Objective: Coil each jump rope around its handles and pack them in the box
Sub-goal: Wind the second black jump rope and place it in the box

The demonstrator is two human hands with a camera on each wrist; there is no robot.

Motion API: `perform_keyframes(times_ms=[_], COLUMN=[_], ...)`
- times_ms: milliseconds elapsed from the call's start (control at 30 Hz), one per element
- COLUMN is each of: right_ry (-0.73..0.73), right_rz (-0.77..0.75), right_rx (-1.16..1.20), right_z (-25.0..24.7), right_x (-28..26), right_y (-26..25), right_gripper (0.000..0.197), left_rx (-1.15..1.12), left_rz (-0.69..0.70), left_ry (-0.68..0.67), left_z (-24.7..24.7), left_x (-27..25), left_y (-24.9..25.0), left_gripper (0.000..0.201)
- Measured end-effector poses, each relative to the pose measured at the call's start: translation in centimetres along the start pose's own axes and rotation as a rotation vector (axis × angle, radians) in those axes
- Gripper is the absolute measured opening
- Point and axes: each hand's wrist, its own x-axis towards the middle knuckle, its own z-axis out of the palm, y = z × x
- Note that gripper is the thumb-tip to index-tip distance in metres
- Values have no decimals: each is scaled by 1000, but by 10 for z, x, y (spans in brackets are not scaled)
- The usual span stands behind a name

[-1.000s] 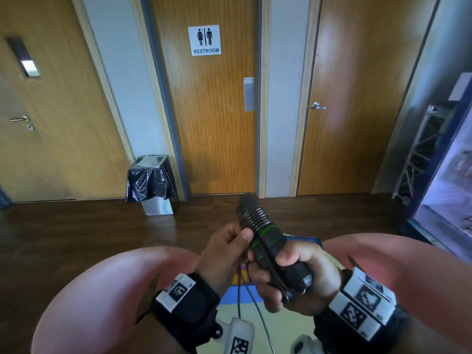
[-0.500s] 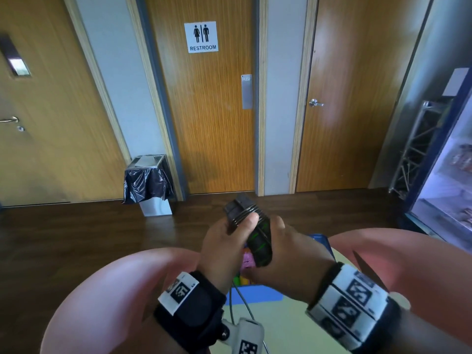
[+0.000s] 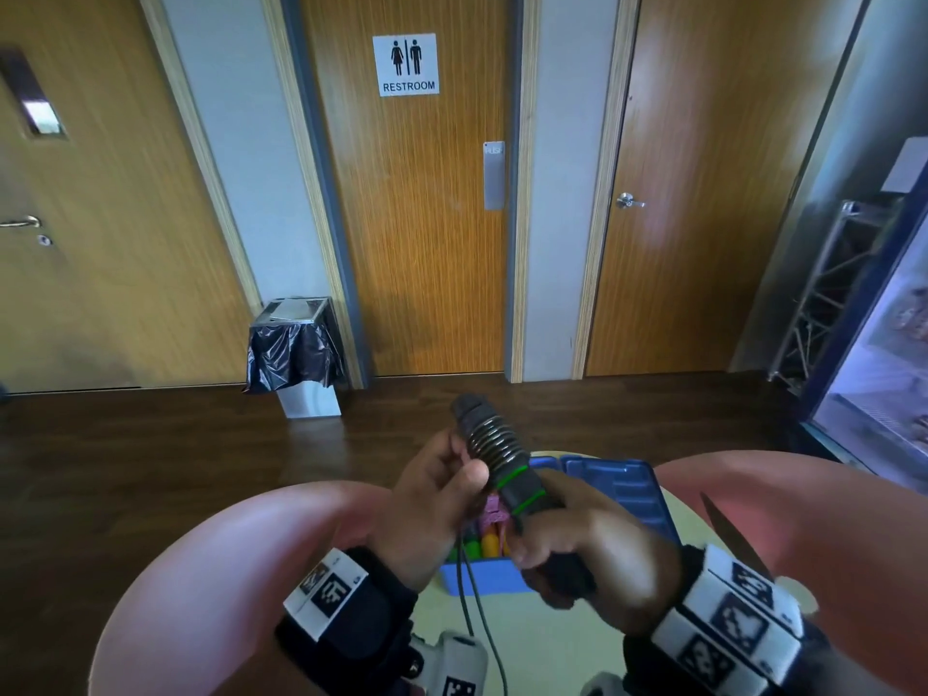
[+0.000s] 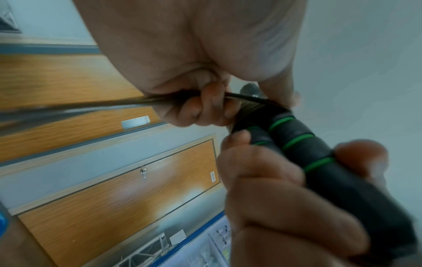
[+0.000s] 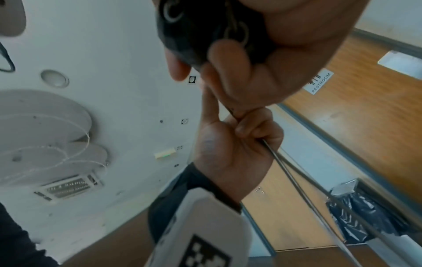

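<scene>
Two black jump-rope handles with green rings (image 3: 519, 487) (image 4: 303, 144) are held together, tilted up and away from me. My right hand (image 3: 577, 540) (image 4: 274, 189) grips their lower part. Several turns of thin grey rope (image 3: 494, 447) are coiled round their upper part. My left hand (image 3: 437, 489) (image 4: 200, 106) (image 5: 242, 142) pinches the loose rope (image 4: 91, 103) (image 5: 297, 182) just beside the coil. The free rope (image 3: 477, 610) hangs down between my wrists. Below the hands sits the blue box (image 3: 622, 494), with pink, green and yellow handles (image 3: 489, 529) inside it.
The box rests on a pale yellow round table (image 3: 542, 645). Pink rounded seat backs (image 3: 211, 560) stand on both sides. Beyond lie a dark wood floor, a lined bin (image 3: 296, 354), wooden doors and a glass-fronted cabinet (image 3: 889, 354) at the right.
The handles have swung back upright from a turned-over pose half a second ago. My left hand has come round the coil again and more rope turns lie on the handles.
</scene>
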Motion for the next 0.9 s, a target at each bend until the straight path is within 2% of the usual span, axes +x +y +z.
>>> perform_keyframes(times_ms=[67, 133, 233, 367, 433, 500, 567, 633, 700, 733, 767, 833, 900], right_ry=[-85, -178, -299, -415, -426, -378, -283, -69, 212, 289, 307, 307, 306], right_rz=[35, 91, 158, 145, 136, 163, 236, 254, 129, 41, -35, -88, -105], right_rx=[174, 310, 475, 588, 606, 548, 391, 130, -186, -324, -422, -508, -505], right_z=[0, -2, -5, -6, -8, -10, -11, -10, -11, -11, -11, -11, -13], right_x=[-1, 0, -1, -2, -3, -4, -4, -3, 1, 2, 3, 2, 1], right_y=[4, 4, 3, 8, 10, 8, 2, -4, -3, -2, 0, 3, 3], right_gripper=[36, 43, 44, 44, 47, 49, 46, 32, 17, 20, 28, 43, 40], left_rx=[-10, -28, 56, 145, 119, 114, 125, 141, 302, 384, 438, 507, 544], left_rz=[10, 11, 25, -5, -43, -54, -71, -68, -36, -23, -22, -18, 8], left_ry=[5, -3, -1, -3, -24, -27, 16, 78, 141, 168, 197, 236, 239], left_z=[0, 3, 10, 15, 19, 22, 24, 24, 21, 20, 22, 29, 32], left_x=[-2, -6, -11, -10, -10, -12, -11, -8, -5, -3, -3, -4, -4], left_y=[1, 2, 6, 13, 15, 16, 15, 14, 10, 9, 9, 11, 11], left_gripper=[75, 72, 69, 34, 31, 33, 34, 35, 38, 35, 28, 19, 27])
